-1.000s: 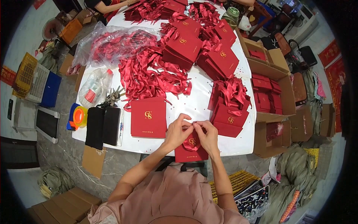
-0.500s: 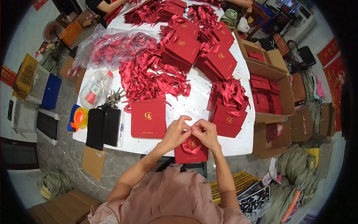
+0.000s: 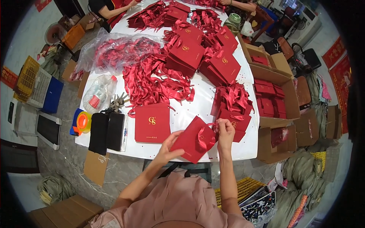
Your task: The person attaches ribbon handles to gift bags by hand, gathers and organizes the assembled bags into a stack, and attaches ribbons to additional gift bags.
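A small red paper gift bag (image 3: 190,141) with a gold emblem and a red ribbon handle is tilted over the table's near edge. My left hand (image 3: 167,150) grips its left side, thumb on the front, the other fingers partly hidden behind. The fingers of my right hand (image 3: 226,131) are pinched on the ribbon (image 3: 211,124) near the bag's upper right. Left of it lies a flat stack of red bags (image 3: 152,123). More bags with ribbons (image 3: 238,123) are piled just beyond my right hand. Loose red ribbons (image 3: 156,85) form a heap farther back.
At the left stand a plastic bag with a bottle (image 3: 99,93), keys (image 3: 118,102), a black pouch (image 3: 98,133) and tape rolls (image 3: 83,121). Further bag stacks (image 3: 186,55) cover the back. Cartons (image 3: 277,98) line the right side. Two other people's arms (image 3: 114,12) show at the far end.
The bag has been lifted and tilted, its top swung up to the right. My hands have moved apart: the left to the bag's side, the right up and right with the ribbon.
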`<action>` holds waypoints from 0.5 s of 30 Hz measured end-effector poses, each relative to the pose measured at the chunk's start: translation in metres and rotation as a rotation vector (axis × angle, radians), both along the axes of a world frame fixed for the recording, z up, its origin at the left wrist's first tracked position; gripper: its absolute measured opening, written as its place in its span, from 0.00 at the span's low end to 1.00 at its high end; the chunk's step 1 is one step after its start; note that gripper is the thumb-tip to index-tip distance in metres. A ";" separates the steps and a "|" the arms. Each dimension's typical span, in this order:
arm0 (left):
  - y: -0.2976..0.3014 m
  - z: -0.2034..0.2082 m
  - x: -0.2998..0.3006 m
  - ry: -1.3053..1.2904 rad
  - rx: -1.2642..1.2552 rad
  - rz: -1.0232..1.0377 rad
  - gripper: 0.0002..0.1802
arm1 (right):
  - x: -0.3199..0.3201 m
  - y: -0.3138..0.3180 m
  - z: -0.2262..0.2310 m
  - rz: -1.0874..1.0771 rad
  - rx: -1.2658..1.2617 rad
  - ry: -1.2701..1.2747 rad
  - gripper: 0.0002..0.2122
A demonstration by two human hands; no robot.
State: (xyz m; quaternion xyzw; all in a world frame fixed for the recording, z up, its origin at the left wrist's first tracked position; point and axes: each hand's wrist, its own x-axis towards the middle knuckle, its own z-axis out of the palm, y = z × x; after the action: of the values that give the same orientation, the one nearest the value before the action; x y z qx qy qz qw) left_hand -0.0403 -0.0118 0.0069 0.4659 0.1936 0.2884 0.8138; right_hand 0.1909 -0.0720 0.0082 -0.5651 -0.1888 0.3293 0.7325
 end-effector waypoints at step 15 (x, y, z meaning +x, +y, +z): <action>-0.039 0.013 -0.048 0.320 0.319 0.241 0.22 | -0.009 0.068 -0.013 0.039 -0.071 -0.113 0.09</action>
State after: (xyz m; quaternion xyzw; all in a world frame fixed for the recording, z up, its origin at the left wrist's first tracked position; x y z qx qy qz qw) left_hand -0.0878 -0.0509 0.0201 0.6018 0.3262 0.3325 0.6488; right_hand 0.1818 -0.0039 -0.0044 -0.6046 -0.2291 0.3178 0.6936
